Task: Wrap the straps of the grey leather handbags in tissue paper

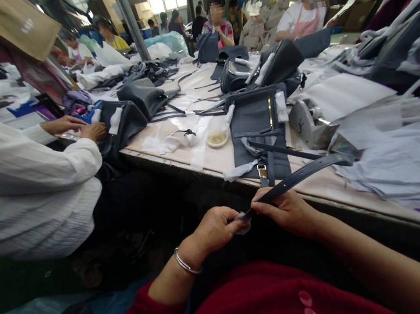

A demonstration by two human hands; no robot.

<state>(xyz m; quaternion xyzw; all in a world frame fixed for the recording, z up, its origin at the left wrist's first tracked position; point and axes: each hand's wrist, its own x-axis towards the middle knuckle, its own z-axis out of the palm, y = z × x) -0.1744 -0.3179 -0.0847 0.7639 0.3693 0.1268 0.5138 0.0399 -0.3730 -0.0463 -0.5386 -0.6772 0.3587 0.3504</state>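
Note:
A dark blue-grey strap [302, 174] with punched holes runs from my hands up and right over the table edge. My right hand [284, 211] is closed on it, thumb on top. Just left of that, my left hand [217, 229] pinches the strap's end together with a bit of whitish wrapping. Beyond my hands, a dark blue-grey bag [251, 112] with a gold zipper lies flat on the table. A gold buckle [262, 171] sits on its lower part, and pieces of white wrapping cling to the bag.
A small dish [217, 138] stands left of the bag. To the right are a metal tape dispenser [310, 123] and stacked white sheets [409, 159]. A co-worker in a white sweater [22, 174] handles another bag at left. More bags [278, 61] and people are farther back.

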